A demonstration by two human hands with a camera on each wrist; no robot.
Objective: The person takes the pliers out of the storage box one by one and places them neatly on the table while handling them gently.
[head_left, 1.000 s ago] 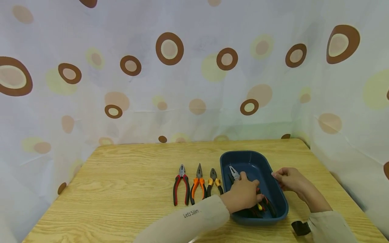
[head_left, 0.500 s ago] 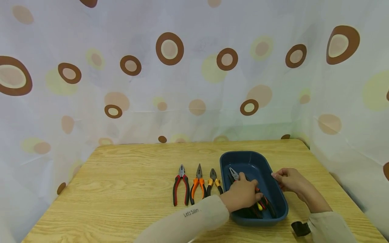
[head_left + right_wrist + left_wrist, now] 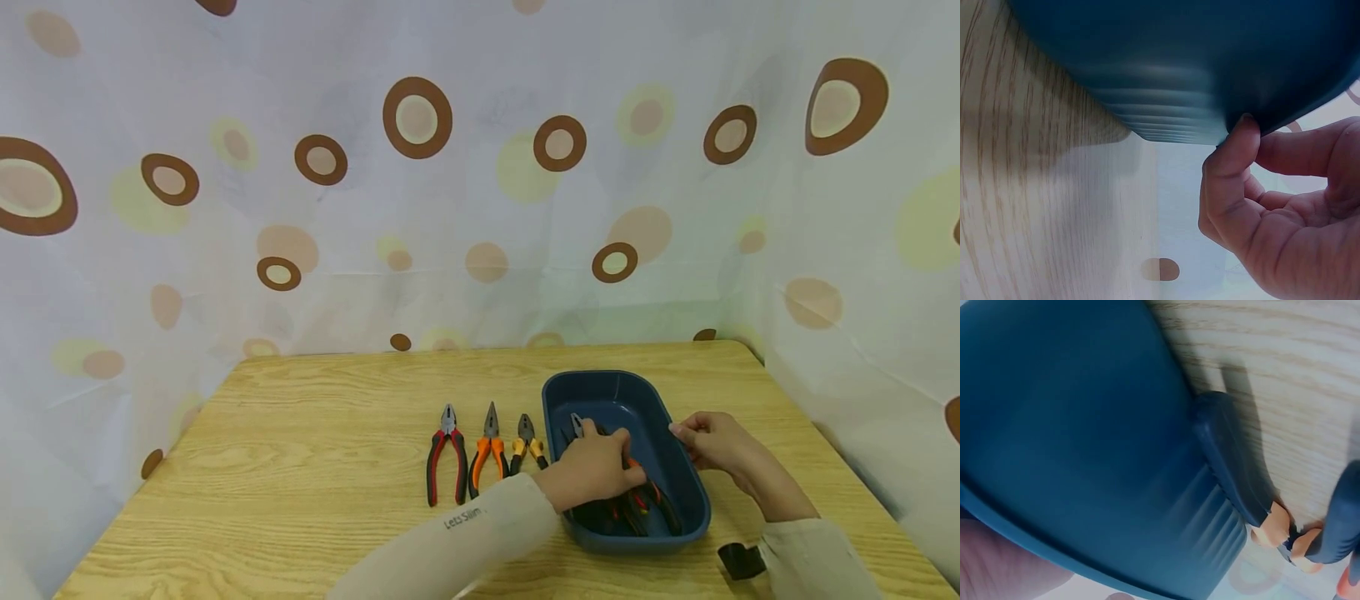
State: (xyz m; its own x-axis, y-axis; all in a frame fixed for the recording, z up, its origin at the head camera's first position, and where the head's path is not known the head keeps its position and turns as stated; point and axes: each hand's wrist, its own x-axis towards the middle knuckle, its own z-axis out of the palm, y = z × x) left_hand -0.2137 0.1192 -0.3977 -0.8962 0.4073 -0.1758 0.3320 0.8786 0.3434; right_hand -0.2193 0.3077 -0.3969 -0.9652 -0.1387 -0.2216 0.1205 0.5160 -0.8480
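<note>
A dark blue plastic bin (image 3: 641, 546) holds several pliers with dark, red and orange handles (image 3: 663, 510). My left hand (image 3: 592, 468) reaches down inside it, fingers curled over a pair of pliers (image 3: 577, 423) whose silver head shows beyond the fingertips. The hand hides the grip on the handles. On the opposite side, my right hand (image 3: 723, 447) pinches the bin's rim between thumb and fingers, plain in the right wrist view too. The left wrist view shows mostly the bin's outer wall (image 3: 1085, 425), with part of the left hand (image 3: 1007, 562) behind its rim.
Left of the bin, three pliers lie in a row on the wooden table (image 3: 300, 467): red-and-black ones (image 3: 448, 422), orange-and-black ones (image 3: 492, 427) and yellow-and-black ones (image 3: 526, 430), the last close to the bin's wall. A patterned curtain (image 3: 450, 208) hangs behind the table.
My left hand has shifted slightly left and back within the bin, and the silver-headed pliers under it have turned more upright in view. The right hand stays on the rim.
</note>
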